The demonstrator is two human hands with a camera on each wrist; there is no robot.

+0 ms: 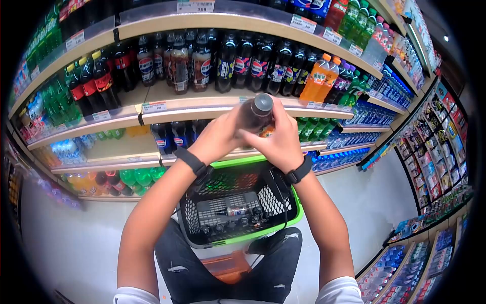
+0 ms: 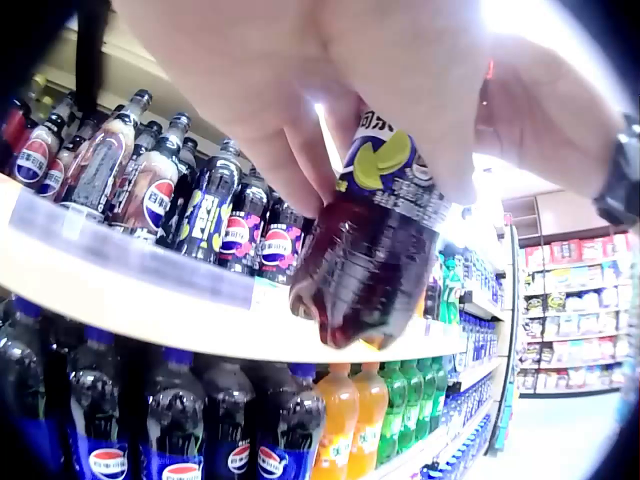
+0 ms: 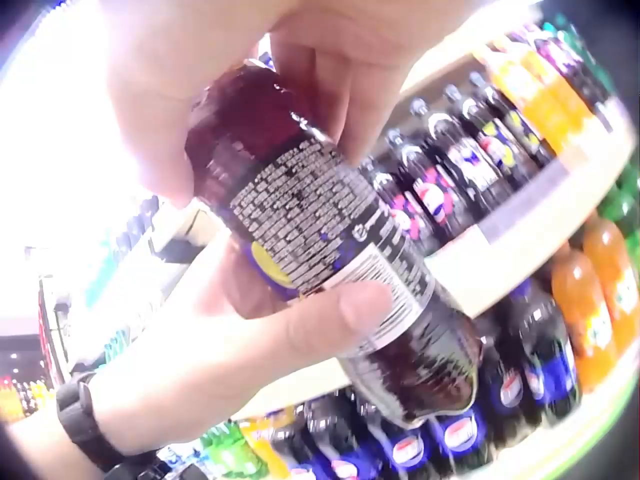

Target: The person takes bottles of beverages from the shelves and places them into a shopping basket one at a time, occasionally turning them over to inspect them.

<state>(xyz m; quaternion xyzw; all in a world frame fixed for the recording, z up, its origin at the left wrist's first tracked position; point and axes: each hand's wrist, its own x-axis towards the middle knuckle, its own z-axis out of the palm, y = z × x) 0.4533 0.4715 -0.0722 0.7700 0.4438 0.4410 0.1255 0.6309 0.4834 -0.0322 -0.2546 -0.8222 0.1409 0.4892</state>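
Both hands hold one dark cola bottle [image 1: 255, 114] in front of the shelves, its black cap toward the head camera. My left hand [image 1: 223, 133] grips one side of it, and in the right wrist view the left thumb [image 3: 360, 310] lies over the barcode label. From the other side my right hand [image 1: 281, 139] curls round the upper part of the bottle. A yellow-green lemon picture shows on the label [image 2: 385, 165] in the left wrist view. Below the hands stands a black shopping basket [image 1: 298, 210] with a green rim, several bottles [image 1: 237, 210] lying inside.
Ahead, a curved shelf [image 1: 202, 104] carries rows of cola bottles [image 1: 233, 63] and orange soda bottles [image 1: 319, 78]. Lower shelves hold more drinks. A rack of packaged goods [image 1: 435, 142] stands at the right. An orange object [image 1: 228, 268] sits between the person's legs.
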